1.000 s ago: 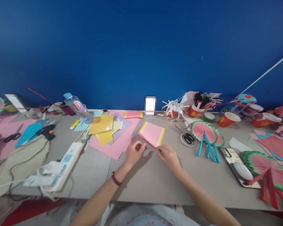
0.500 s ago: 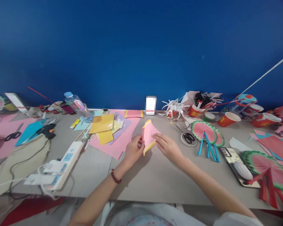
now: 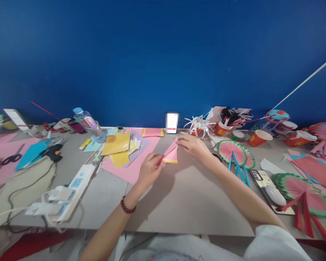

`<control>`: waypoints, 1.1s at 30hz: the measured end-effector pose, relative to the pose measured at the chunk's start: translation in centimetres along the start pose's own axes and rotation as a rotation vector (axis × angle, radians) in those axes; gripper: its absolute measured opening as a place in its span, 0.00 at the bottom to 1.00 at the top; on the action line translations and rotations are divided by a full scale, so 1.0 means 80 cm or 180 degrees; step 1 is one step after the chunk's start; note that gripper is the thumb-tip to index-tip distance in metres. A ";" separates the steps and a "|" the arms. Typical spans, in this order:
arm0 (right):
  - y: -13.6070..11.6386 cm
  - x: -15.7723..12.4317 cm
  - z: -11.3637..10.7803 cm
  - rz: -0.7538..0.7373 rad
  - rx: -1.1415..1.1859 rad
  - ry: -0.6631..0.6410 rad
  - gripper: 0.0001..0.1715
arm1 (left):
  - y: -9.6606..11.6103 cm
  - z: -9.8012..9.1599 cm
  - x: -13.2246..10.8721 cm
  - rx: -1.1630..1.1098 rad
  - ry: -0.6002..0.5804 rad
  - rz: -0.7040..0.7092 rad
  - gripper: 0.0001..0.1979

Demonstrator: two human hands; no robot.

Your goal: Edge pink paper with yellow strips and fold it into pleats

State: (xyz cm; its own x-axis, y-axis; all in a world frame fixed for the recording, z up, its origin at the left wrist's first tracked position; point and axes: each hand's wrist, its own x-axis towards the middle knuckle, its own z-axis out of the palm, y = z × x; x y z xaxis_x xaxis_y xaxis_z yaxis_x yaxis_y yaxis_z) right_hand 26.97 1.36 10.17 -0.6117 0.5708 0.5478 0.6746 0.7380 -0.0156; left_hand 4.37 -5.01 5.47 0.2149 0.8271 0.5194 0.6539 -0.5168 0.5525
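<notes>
A pink paper sheet with yellow edge strips is held just above the grey table. My left hand pinches its near corner with closed fingers. My right hand grips its far upper edge, fingers curled over it. The sheet tilts up between the two hands. A red bead bracelet circles my left wrist.
Loose pink and yellow sheets lie to the left, with a power strip, a glue gun and a water bottle. Scissors, paper fans, red cups, a phone and a mouse lie around.
The sheet lay flat on the table a second ago. Both hands took it up, turned it and carried it farther from me; my right hand moved to its far edge.
</notes>
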 end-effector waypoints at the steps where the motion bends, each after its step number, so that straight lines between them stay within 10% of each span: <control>1: 0.004 0.001 -0.001 0.0031 0.0036 0.0082 0.16 | -0.002 -0.002 0.004 0.0018 0.0043 0.0024 0.09; 10: 0.008 0.000 -0.020 0.0131 -0.0140 0.1322 0.15 | -0.040 -0.006 0.059 0.1149 0.1007 0.1502 0.13; 21: -0.011 -0.122 0.064 0.0184 -0.0361 -0.0069 0.12 | -0.071 0.036 0.013 0.1249 -0.0837 0.2104 0.15; 33: -0.024 -0.142 0.086 -0.0339 0.0008 -0.0459 0.16 | -0.045 0.049 -0.020 0.1386 -0.1405 0.1884 0.18</control>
State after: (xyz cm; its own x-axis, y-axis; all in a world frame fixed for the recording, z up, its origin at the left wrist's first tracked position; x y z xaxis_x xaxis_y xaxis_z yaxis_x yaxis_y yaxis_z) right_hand 29.79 -4.09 -1.75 -0.7326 0.5348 0.4209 0.6020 0.7978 0.0340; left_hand 4.54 -3.61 0.07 0.8123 0.5048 0.2920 0.5459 -0.8344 -0.0762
